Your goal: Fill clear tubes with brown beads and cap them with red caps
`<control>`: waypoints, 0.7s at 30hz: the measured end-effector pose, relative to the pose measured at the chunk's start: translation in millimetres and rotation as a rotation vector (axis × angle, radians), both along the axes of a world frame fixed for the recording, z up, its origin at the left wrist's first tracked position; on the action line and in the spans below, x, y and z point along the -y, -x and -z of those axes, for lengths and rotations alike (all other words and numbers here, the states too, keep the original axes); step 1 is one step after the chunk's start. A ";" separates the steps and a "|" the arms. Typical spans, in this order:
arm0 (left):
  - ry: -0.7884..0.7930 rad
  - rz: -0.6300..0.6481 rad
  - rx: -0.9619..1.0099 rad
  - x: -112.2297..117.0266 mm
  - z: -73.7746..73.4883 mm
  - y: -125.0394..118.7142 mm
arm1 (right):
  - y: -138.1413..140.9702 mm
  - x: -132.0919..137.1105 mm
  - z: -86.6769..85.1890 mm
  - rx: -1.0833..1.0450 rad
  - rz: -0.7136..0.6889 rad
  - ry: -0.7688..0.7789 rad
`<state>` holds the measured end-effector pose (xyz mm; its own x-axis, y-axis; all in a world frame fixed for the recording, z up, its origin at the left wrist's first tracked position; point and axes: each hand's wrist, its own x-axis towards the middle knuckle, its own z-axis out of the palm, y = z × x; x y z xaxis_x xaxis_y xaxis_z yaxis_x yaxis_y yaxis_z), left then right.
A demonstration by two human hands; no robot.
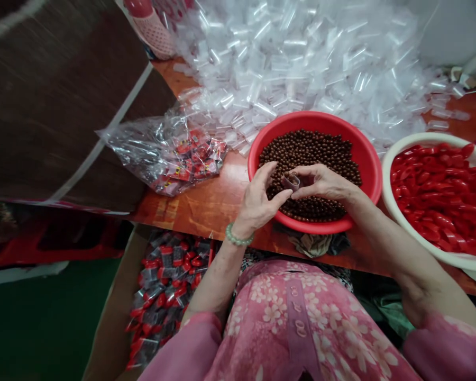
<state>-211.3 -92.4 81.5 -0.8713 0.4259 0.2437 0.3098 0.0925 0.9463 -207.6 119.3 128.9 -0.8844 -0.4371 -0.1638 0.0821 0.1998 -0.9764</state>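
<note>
Both my hands are over a red basin (375,185) filled with small shiny brown beads (309,145). Pinched between the thumb and fingers of my right hand (321,182) is a small clear plastic tube (290,182), its open end showing brown beads. My left hand (259,198), with a green bead bracelet (238,241) at the wrist, is at the basin's left side. Its thumb reaches to the tube, near or touching it, while the fingers are spread apart from the thumb with nothing seen between them.
Behind the basin lies a big heap of clear tubes (301,58). To the right stands a white basin (388,196) of red plastic caps (444,196). A clear bag (143,151) of red packets lies left. Below the table edge, a carton (111,312) holds filled, red-capped tubes (162,296).
</note>
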 end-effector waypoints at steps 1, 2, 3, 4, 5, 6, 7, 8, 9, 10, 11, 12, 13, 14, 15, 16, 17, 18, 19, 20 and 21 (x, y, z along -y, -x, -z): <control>0.018 0.037 -0.005 -1.6 -2.6 2.7 | -0.9 0.1 -1.8 0.004 0.004 0.026; 0.027 0.071 -0.009 -4.2 -5.1 4.9 | -1.6 0.0 -2.9 0.004 0.007 0.039; 0.026 0.095 -0.010 -7.8 -7.5 6.5 | -2.1 -0.3 -3.1 0.003 0.013 0.041; 0.019 0.104 -0.012 -11.9 -9.5 7.3 | -2.7 -0.9 -2.7 0.001 0.028 0.032; 0.009 0.095 -0.015 -16.2 -11.1 7.4 | -3.3 -1.8 -1.5 -0.002 0.054 0.014; -0.002 0.073 -0.021 -20.2 -12.1 6.9 | -4.0 -2.9 0.1 -0.008 0.084 -0.010; -0.011 0.042 -0.026 -23.7 -12.7 6.1 | -5.0 -4.2 2.0 -0.016 0.115 -0.032; -0.017 0.013 -0.024 -26.4 -12.9 5.1 | -6.1 -5.6 4.0 -0.025 0.142 -0.045; -0.022 -0.002 -0.008 -28.3 -12.7 4.2 | -7.4 -6.9 5.9 -0.030 0.161 -0.045; -0.032 -0.002 0.027 -29.4 -12.4 3.7 | -8.8 -8.1 7.6 -0.028 0.170 -0.032; -0.047 0.008 0.076 -29.8 -11.9 3.5 | -10.2 -9.3 9.0 -0.022 0.177 -0.008; -0.071 0.020 0.133 -29.6 -11.4 3.8 | -11.6 -10.3 10.1 -0.017 0.186 0.020; -0.101 0.030 0.193 -28.9 -10.9 4.6 | -12.8 -11.4 10.8 -0.020 0.199 0.041; -0.134 0.043 0.254 -27.9 -10.4 5.8 | -13.8 -12.4 11.1 -0.035 0.217 0.050; -0.167 0.058 0.310 -26.6 -10.0 7.2 | -14.6 -13.3 11.1 -0.063 0.234 0.044; -0.195 0.079 0.359 -25.2 -9.9 8.7 | -15.1 -14.1 10.7 -0.103 0.247 0.027; -0.217 0.112 0.396 -23.8 -10.0 10.1 | -15.5 -14.6 10.0 -0.149 0.257 0.006; -0.231 0.153 0.420 -22.5 -10.5 11.4 | -15.6 -14.9 9.1 -0.197 0.262 -0.016; -0.239 0.191 0.428 -21.2 -11.2 12.4 | -15.6 -15.1 7.9 -0.246 0.261 -0.036; -0.243 0.221 0.424 -20.1 -12.1 13.1 | -15.4 -15.0 6.7 -0.294 0.255 -0.054; -0.245 0.239 0.413 -19.3 -13.1 13.6 | -15.2 -14.8 5.6 -0.338 0.248 -0.071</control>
